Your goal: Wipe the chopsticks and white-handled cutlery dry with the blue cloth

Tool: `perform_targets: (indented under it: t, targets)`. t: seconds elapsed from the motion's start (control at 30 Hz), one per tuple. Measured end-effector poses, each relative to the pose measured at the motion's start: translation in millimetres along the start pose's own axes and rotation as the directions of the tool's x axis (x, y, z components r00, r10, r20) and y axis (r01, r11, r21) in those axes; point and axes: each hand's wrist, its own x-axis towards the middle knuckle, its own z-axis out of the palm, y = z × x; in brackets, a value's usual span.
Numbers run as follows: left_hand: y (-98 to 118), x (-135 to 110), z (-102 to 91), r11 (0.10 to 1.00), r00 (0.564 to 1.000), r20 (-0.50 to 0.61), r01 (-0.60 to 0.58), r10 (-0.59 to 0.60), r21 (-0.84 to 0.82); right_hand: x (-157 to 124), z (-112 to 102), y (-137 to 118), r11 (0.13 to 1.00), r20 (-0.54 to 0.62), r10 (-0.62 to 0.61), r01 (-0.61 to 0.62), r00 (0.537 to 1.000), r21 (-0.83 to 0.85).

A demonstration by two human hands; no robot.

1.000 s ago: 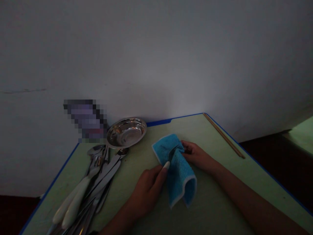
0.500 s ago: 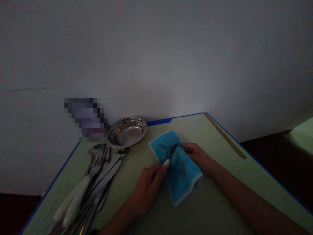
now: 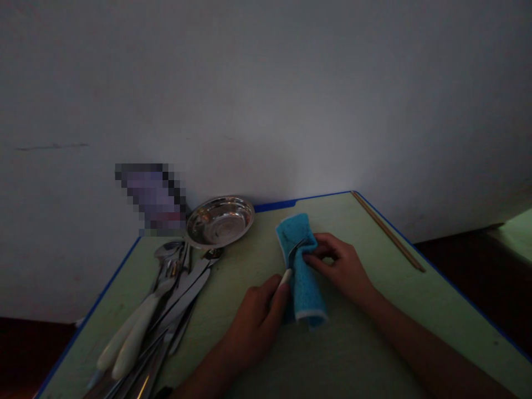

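My left hand (image 3: 261,313) is closed round the white handle of a piece of cutlery (image 3: 296,248). Its metal head points away from me and rests against a blue cloth (image 3: 308,288); folds partly hide the tip, so I cannot tell whether it is a fork or a spoon. To the right, my right hand (image 3: 338,263) pinches the cloth between thumb and fingers, folded over the metal end. Both hands are above the table, with the cloth's lower end hanging toward me.
Knives, spoons and white-handled cutlery lie in a pile (image 3: 166,310) on the left of the green table (image 3: 245,260). A shiny metal bowl (image 3: 220,224) stands behind them, beside a blurred-out object (image 3: 153,197). Wooden chopsticks (image 3: 388,231) lie along the right edge. A wall (image 3: 266,111) rises behind.
My right hand has gathered the cloth, which was spread wider, into a narrow fold around the metal head. The left hand keeps its hold on the handle. The view has shifted slightly.
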Motion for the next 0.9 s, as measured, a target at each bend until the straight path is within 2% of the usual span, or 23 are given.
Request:
perform_targets:
  t: [0.1,0.2,0.27,0.37,0.43,0.53,0.67,0.77,0.83,0.9]
  targets:
    - [0,-1,0.9,0.999,1.000,0.006,-0.009,0.009,0.050,-1,-1,-2,0.996,0.006,-0.048,0.048,0.999,-0.079]
    - [0,-2,1.5,0.998,1.000,0.021,-0.020,0.019,0.058,-1,-6,-4,0.989,0.071,-0.103,0.110,0.992,-0.103]
    - [0,-2,1.3,0.999,1.000,0.019,-0.022,0.021,0.044,0,-8,-4,0.990,0.122,-0.118,0.125,0.986,-0.058]
    - [0,-1,0.4,0.999,1.000,-0.001,0.005,-0.005,-0.047,2,-9,-1,0.993,0.139,-0.092,0.081,0.986,0.087]
    - [-1,-1,-0.1,0.987,0.999,-0.005,0.040,-0.041,-0.155,2,-7,1,0.989,0.110,-0.063,0.047,0.992,0.137]
    - [-3,-1,-0.6,0.957,0.997,-0.001,0.077,-0.081,-0.278,1,-6,2,0.994,0.024,-0.041,0.038,0.999,0.101]
    - [-4,-1,-0.7,0.952,0.996,-0.024,0.077,-0.088,-0.298,2,-9,3,0.993,-0.116,-0.037,0.049,0.993,0.104]
    - [-2,0,-1.0,0.957,0.995,-0.043,0.070,-0.085,-0.281,4,-13,2,0.987,-0.154,-0.048,0.071,0.987,0.146]
    - [-1,0,-1.3,0.970,0.997,-0.023,0.066,-0.073,-0.233,3,-13,0,0.985,-0.112,-0.031,0.050,0.993,0.167]
    - [1,-1,-1.4,0.986,0.999,0.005,0.038,-0.038,-0.161,0,-10,-4,0.984,-0.006,-0.001,0.002,1.000,0.178]
